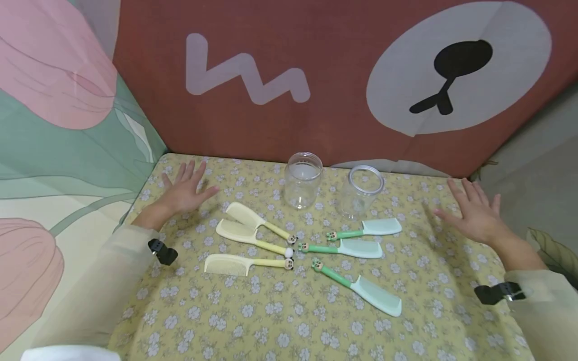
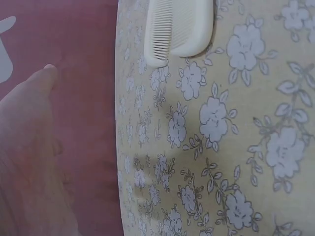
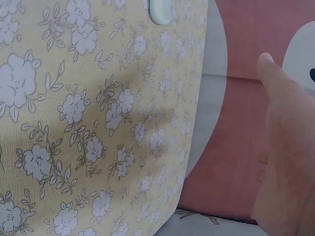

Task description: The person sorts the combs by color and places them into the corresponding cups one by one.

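My left hand is spread over the far left of the table, its fingers straight and holding nothing. Nearest to it are three cream-yellow combs with yellow handles and small animal heads at the ends. On the right side, my right hand is likewise spread with straight fingers and holds nothing. Three pale mint combs with green handles and animal-head ends lie between it and the yellow ones. The left wrist view catches the teeth of a cream comb; the right wrist view catches the tip of a mint comb.
Two clear jars stand behind the combs: one upright jar, and to its right another jar with a pale ring at its mouth. A yellow floral cloth covers the table. A brown fabric backdrop rises at the far edge.
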{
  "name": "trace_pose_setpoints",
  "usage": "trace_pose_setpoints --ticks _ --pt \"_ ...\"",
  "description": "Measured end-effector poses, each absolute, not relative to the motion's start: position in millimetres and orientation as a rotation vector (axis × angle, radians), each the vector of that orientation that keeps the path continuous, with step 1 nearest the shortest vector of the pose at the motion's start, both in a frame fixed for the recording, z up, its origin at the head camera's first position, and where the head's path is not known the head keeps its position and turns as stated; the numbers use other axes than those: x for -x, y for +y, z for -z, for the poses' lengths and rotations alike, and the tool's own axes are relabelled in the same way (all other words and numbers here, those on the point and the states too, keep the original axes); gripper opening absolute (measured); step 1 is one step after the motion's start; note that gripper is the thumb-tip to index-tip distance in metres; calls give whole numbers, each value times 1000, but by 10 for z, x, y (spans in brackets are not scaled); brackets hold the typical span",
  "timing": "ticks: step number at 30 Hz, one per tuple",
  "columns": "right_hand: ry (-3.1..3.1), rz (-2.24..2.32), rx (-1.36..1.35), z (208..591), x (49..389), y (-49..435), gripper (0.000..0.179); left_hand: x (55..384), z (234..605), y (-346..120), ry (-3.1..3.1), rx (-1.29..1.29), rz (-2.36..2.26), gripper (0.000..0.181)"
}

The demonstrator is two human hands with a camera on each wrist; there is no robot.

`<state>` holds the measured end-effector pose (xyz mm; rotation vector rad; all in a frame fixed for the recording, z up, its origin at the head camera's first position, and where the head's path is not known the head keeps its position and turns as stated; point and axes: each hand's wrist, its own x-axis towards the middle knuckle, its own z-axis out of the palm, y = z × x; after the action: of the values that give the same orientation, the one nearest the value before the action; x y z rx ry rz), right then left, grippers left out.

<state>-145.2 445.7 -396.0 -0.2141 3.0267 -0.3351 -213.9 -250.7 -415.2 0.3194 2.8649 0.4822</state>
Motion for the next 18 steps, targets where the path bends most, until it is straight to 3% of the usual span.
trace_pose_setpoints --ticks 18 --pt "3052 535 345 3917 1461 4134 82 2246 4119 -2160 2851 -475 -719 90"
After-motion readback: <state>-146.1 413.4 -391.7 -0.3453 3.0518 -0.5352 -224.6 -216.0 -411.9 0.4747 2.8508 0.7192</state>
